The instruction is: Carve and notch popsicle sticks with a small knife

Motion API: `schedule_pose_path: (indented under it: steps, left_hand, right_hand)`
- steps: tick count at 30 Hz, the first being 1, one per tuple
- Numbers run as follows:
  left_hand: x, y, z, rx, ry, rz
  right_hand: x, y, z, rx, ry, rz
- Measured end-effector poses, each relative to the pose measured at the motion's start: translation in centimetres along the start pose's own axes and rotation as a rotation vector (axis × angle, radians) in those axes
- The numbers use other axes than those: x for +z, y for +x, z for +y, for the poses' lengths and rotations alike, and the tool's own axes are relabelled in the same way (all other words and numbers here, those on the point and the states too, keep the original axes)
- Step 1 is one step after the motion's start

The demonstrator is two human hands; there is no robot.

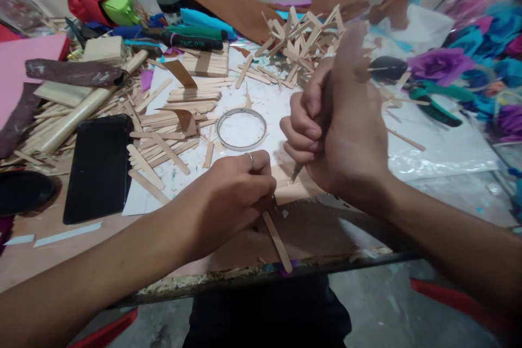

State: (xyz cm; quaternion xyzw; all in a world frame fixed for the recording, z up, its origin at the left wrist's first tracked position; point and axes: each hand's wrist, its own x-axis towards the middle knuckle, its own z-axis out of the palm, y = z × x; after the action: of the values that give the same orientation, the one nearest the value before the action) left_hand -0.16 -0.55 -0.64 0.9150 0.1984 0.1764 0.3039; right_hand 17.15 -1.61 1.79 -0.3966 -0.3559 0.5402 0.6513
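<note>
Counter (228, 258): wood-topped, crowded; front edge ragged.

White sheet (440, 157): mid-counter, running twd. R edge.

Hands, 2. R hand (336, 125): slightly blurred, fingers curled tight round dark tool (297, 171), point down. L hand (240, 182): w/ ring, fingers bunched, appar. pinching upper end of a craft stick; exact grip hidden.

Black slab, phone-like (98, 168): flat, nr. L edge.

Pale wood piece (299, 191): nr. front edge, approx. ctr., at tool tip; partly covered by R hand.

Tape ring (240, 148): flat on sheet, just beyond L hand.

Craft stick (278, 242): slanting from L fingers to front edge, approx. ctr.

Risks (est.): tip could skid off pale wood if pressed at an angle or if piece shifts — L fingers are close by & might be nicked. Stick's free end reaches the edge — a slack pinch or a knock could tip it off.
</note>
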Motion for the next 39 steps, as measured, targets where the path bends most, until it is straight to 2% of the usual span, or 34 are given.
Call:
schedule_pose_path:
  steps: [10, 14, 18, 22, 28, 33, 35, 39]
  left_hand:
    - [0.1, -0.1, -0.1, -0.006, 0.004, 0.008]
    - [0.0, 0.1, 0.0, -0.012, -0.006, -0.007]
    - [0.1, 0.0, 0.0, -0.023, -0.010, -0.013]
    - [0.2, 0.0, -0.4, 0.030, -0.014, 0.030]
    - [0.1, 0.2, -0.6, 0.106, 0.013, 0.031]
    - [0.1, 0.3, -0.6, 0.123, 0.031, 0.039]
    - [0.0, 0.3, -0.6, 0.125, 0.072, 0.025]
    - [-0.4, 0.3, -0.4, 0.071, 0.059, -0.010]
  right_hand:
    - [0.0, -0.1, -0.2, 0.008, 0.063, -0.014]
    - [0.2, 0.1, -0.5, 0.059, 0.017, 0.030]
    - [0.3, -0.1, 0.2, -0.018, 0.051, 0.027]
    - [0.3, -0.1, 1.1, -0.044, 0.029, 0.047]
    - [0.6, 0.7, 1.6, -0.054, -0.158, 0.081]
    - [0.7, 0.8, 2.2, -0.043, -0.104, 0.098]
    - [0.4, 1.0, 2.2, -0.001, -0.053, 0.122]
    - [-0.8, 1.8, 0.4, 0.207, 0.093, 0.107]
